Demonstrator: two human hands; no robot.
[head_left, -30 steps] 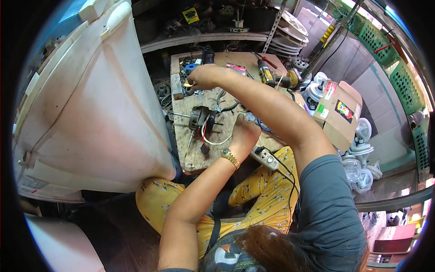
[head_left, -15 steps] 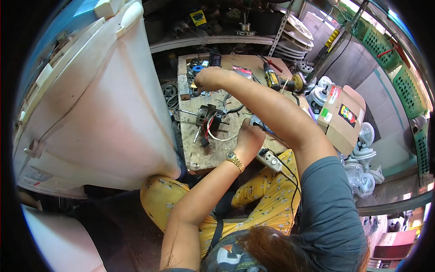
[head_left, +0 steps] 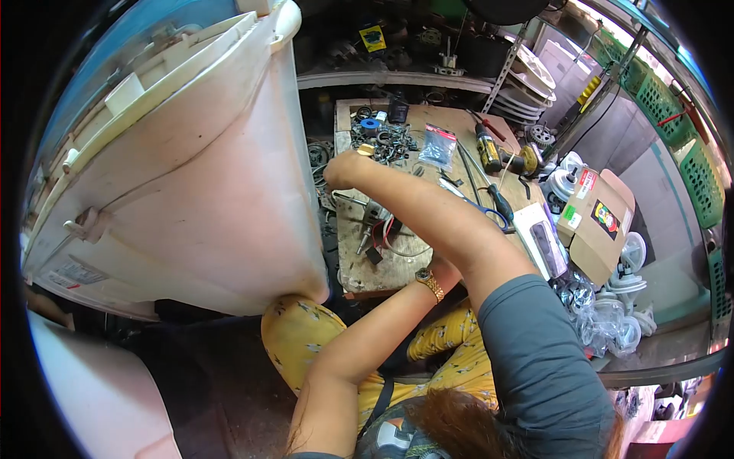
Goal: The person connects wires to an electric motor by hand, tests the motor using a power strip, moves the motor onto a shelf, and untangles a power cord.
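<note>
My right hand (head_left: 343,170) is over the left edge of the wooden board (head_left: 365,271), just above a metal shaft. Its fingers are curled down out of sight, so any held item is hidden. Below my right forearm lies a small motor (head_left: 376,214) with red and white wires and a black connector (head_left: 374,255). My left hand (head_left: 446,269), with a gold watch at the wrist, is mostly covered by the right forearm near the board's front edge. A pile of small metal parts (head_left: 394,141) and a blue ring (head_left: 370,123) lie beyond my right hand.
A plastic packet (head_left: 438,147), a yellow-black drill (head_left: 488,150), a screwdriver (head_left: 501,202) and a white box (head_left: 541,241) lie on the right. Beside them stands an open cardboard box (head_left: 599,222). A large pale tub (head_left: 191,183) borders the board's left side.
The view has shifted left, so the board appears farther right. My right hand has moved left and nearer from the parts pile. The right forearm now covers my left hand and uncovers the packet and tools.
</note>
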